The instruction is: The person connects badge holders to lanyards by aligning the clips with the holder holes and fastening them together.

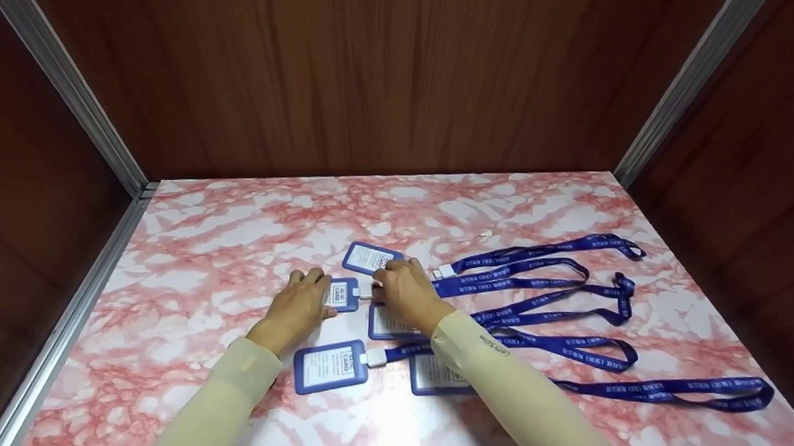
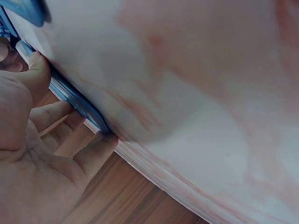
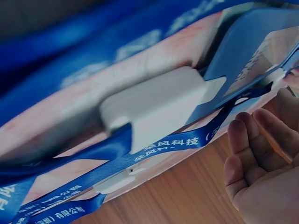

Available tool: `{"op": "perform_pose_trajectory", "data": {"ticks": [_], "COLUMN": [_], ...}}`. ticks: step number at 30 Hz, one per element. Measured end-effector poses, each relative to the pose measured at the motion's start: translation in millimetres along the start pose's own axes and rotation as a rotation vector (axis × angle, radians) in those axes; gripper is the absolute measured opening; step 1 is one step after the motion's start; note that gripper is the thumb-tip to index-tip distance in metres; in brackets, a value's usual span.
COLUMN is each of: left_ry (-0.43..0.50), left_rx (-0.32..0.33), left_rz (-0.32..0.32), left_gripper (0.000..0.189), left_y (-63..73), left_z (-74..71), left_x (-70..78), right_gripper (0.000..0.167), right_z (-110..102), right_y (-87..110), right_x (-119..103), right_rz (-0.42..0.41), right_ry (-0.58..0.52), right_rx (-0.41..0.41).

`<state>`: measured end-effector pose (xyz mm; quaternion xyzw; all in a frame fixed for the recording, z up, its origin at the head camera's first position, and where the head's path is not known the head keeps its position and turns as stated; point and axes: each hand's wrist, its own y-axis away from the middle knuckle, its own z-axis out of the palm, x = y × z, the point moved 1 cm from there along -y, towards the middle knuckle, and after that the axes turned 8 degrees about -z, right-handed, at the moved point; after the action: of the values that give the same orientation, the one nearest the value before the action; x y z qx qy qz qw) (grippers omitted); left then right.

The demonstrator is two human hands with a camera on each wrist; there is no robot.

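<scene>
Between the thumb and fingers of my left hand is a blue-framed badge holder on the table. In the left wrist view, its blue edge runs between that thumb and the fingertips. My right hand pinches the white clip joining this holder to its blue lanyard. The right wrist view has the other fingers of that hand loosely bent. Another badge holder lies just beyond the right hand, and one more is partly hidden beneath it.
A badge holder lies nearer me on the left; another is partly covered by my right forearm. Several blue lanyards stretch rightward across the red-and-white marbled table. Brown wood-grain panels stand behind and at both sides.
</scene>
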<state>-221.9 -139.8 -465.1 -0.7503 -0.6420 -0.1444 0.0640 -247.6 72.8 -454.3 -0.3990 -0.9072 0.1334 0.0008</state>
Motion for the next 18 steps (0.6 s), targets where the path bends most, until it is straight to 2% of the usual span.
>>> {"op": "perform_pose_trajectory", "data": {"ticks": [7,12,18], "left_ry": [0.009,0.021,0.053], "left_rx": [0.009,-0.014,-0.036], "left_rz": [0.007,-0.012,-0.027], "left_gripper": [0.069,0.070,0.073], "left_y": [-0.3,0.5,1.3], "left_z": [0.2,0.9,0.9], "left_x": [-1.0,-2.0,-2.6], "right_gripper": [0.017,0.021,0.017], "right_z": [-4,-5,-4], "right_y": [7.6,12.6,18.6], "right_x": [5,7,10], "right_rz": [0.013,0.018,-0.012], "right_ry": [-0.043,-0.062,-0.057], "right_rx": [0.044,0.064,0.108]}}
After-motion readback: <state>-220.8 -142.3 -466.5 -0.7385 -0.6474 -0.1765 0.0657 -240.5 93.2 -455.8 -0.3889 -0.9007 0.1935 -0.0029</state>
